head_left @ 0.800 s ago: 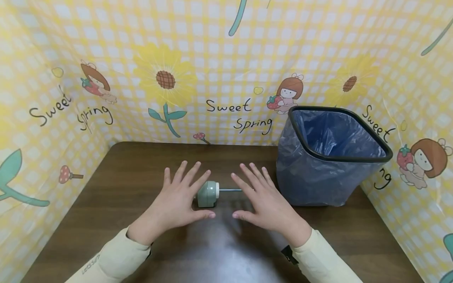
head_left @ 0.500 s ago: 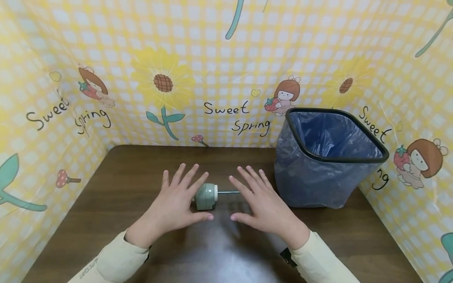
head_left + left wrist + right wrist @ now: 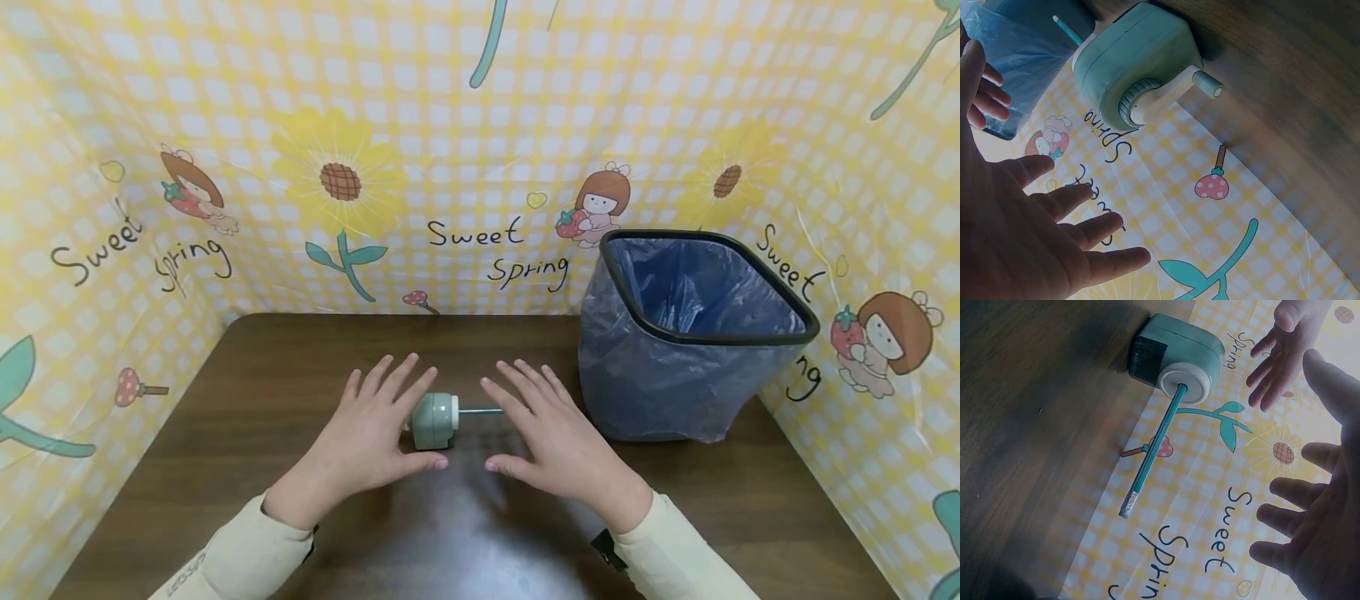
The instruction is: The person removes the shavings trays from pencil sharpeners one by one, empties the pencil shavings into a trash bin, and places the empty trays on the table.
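Sharpener (image 3: pixel 433 422), pale green, sits on the dark brown wooden surface (image 3: pixel 465 542), between the person's two hands as the head view shows it. From the white ring (image 3: pixel 1196 381) on the sharpener's right-hand face juts a teal pencil (image 3: pixel 1154 444), its tip inside the ring and its silvery end outermost. Beside the ring is a dark panel (image 3: pixel 1147 359); on the sharpener's opposite face is a pale crank (image 3: pixel 1169 94) with a green grip (image 3: pixel 1208 84).

The left hand (image 3: pixel 367 435) is just left of the sharpener, overlapping that end in the head view, yet apart from it in the left wrist view. Its fingers are straight, spread and released. The right hand (image 3: pixel 566 440) is to the right of the sharpener, hiding the pencil's outer end in the head view but clear of it in the right wrist view; its fingers, too, are straight, spread and released.

Farther right of the sharpener stands a bag-lined bin (image 3: pixel 667 387) with a black rim. Behind the sharpener hangs yellow-and-white checked cloth (image 3: pixel 450 167).
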Action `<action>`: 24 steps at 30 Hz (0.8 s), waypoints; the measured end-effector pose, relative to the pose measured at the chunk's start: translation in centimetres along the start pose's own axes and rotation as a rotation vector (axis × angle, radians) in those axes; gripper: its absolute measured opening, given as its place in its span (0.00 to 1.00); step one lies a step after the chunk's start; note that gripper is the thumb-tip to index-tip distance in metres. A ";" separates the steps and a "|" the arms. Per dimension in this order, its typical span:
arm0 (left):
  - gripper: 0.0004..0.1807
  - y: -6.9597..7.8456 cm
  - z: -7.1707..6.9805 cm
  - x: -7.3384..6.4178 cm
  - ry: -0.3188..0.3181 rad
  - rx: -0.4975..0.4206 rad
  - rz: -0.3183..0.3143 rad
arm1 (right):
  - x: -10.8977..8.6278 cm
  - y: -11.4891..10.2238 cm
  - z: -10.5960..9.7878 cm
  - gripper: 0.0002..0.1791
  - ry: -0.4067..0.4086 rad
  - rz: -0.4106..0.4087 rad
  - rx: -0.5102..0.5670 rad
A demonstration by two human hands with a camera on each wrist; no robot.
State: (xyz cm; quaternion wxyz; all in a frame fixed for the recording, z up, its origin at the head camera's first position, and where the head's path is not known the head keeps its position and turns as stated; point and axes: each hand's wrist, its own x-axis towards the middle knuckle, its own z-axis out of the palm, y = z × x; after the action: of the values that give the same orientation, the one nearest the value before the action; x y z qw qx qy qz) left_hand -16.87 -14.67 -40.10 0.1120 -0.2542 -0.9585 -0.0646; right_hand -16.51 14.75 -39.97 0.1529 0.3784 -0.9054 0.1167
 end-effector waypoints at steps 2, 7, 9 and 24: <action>0.66 0.0 0.0 0.0 -0.004 -0.001 0.002 | 0.0 0.0 0.1 0.53 -0.001 -0.002 -0.001; 0.65 0.0 -0.1 0.1 -0.015 -0.002 0.005 | 0.0 -0.1 0.1 0.52 0.000 -0.004 -0.010; 0.65 -0.1 -0.1 0.2 -0.015 -0.003 0.008 | 0.0 -0.1 0.1 0.52 0.005 -0.007 -0.008; 0.62 -0.3 0.3 0.4 -0.009 -0.018 0.020 | 0.1 -0.3 0.6 0.50 -0.004 -0.016 -0.010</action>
State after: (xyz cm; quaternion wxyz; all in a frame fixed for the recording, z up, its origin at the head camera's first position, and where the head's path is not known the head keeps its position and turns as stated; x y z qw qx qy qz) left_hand -17.40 -14.75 -40.29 0.1060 -0.2651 -0.9557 -0.0708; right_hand -16.45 14.27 -40.50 0.1537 0.3852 -0.9033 0.1102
